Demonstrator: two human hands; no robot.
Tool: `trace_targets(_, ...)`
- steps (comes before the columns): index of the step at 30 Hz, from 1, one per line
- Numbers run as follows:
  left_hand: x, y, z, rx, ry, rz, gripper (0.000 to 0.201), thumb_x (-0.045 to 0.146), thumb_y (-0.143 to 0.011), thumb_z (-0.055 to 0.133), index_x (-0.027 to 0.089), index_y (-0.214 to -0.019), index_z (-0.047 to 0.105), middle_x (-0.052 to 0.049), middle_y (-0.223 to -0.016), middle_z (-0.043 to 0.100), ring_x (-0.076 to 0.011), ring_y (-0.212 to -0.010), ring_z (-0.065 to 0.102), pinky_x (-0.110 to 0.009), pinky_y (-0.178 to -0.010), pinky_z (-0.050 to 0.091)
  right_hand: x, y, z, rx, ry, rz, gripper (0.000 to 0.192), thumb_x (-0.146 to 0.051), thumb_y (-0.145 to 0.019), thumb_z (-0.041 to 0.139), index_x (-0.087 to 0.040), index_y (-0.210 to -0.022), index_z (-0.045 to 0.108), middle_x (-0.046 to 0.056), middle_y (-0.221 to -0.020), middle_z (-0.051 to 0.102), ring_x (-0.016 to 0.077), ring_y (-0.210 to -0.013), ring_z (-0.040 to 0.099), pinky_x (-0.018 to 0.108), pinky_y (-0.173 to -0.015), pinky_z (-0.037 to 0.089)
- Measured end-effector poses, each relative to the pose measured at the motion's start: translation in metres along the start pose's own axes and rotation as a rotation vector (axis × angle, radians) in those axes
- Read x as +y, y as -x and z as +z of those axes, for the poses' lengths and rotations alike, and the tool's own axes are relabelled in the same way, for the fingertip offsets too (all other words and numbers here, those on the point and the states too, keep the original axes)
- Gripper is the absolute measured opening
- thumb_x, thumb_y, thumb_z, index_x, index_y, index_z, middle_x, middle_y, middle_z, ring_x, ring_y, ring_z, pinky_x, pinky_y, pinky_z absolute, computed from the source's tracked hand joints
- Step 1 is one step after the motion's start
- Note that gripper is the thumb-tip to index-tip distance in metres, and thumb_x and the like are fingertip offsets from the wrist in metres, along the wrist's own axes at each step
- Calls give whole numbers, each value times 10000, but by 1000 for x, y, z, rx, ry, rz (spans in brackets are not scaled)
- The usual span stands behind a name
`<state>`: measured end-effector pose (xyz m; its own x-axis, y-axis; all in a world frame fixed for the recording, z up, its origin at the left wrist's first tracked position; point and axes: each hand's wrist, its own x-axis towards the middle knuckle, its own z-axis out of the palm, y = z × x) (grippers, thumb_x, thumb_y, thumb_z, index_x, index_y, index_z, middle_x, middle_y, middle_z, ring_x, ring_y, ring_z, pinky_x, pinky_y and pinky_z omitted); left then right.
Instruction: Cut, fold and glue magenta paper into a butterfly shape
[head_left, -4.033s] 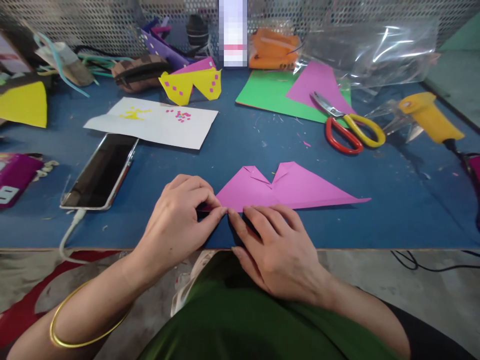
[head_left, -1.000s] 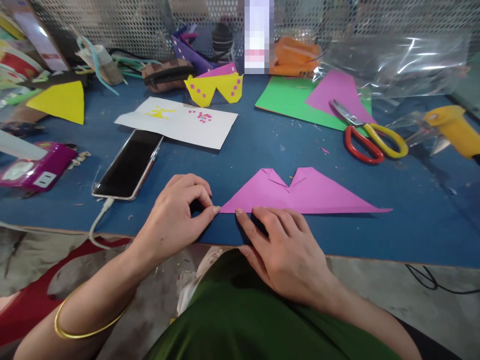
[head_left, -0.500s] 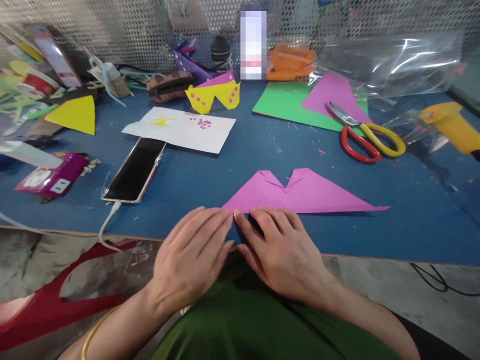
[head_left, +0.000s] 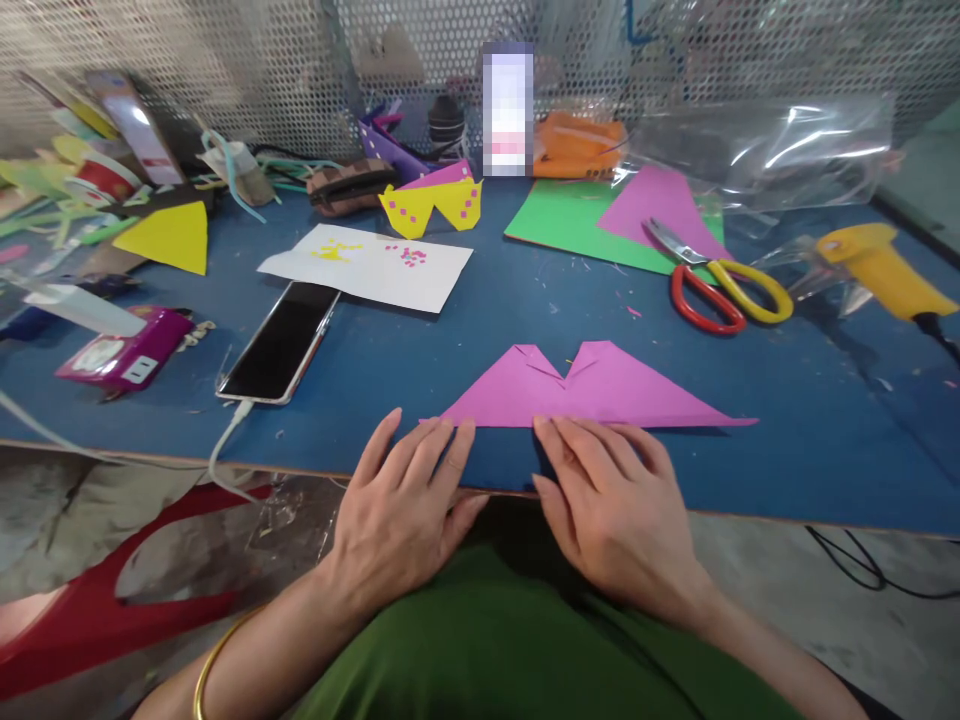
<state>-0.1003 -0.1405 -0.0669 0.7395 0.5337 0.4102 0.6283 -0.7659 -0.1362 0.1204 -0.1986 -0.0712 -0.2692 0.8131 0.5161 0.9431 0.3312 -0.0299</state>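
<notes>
Flat on the blue counter, near its front edge, a folded pink paper was laid, its long lower edge running parallel to the counter's lip. The left hand was spread open, grip apart, fingertips pressed at the paper's left point at about 9 o'clock of the sheet. The right hand was likewise opened flat, its fingers set against the paper's lower edge at 6 o'clock. Nothing was clamped by either hand. Bare counter was left to the right of the paper, toward 3 o'clock. At 10 o'clock a phone was seen lying well apart, and at 1 o'clock scissors were placed beside a green sheet.
</notes>
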Motion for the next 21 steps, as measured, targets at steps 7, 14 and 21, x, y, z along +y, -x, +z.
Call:
trace_targets(7, 14, -1, 11, 128, 13, -78, 495, 392, -1003, 466, 26, -1298, 621, -187, -1221, 689, -299, -1142, 632, -479, -1214, 267, 20, 16, -9, 18, 75, 79, 348, -253, -1010, 488, -59, -1223, 685, 140, -1128, 751, 275, -1041, 657, 430, -932, 403)
trace_targets(14, 40, -36, 19, 42, 105, 174, 535, 414, -1040, 387, 26, -1359, 571, -134, -1357, 653, -269, -1270, 562, -387, -1154, 380, 20, 18, -6, 14, 71, 84, 369, -260, -1018, 459, -58, -1243, 670, 151, -1165, 731, 286, -1057, 638, 444, -940, 402)
trace_targets(21, 29, -27, 14, 44, -73, 81, 674, 535, -1033, 360, -37, -1298, 601, -189, -1253, 703, -298, -1126, 648, -468, -1104, 404, 22, 19, -6, 32, 53, 80, 348, -233, -1009, 468, -66, -1238, 671, 151, -1151, 729, 277, -1026, 647, 442, -934, 409)
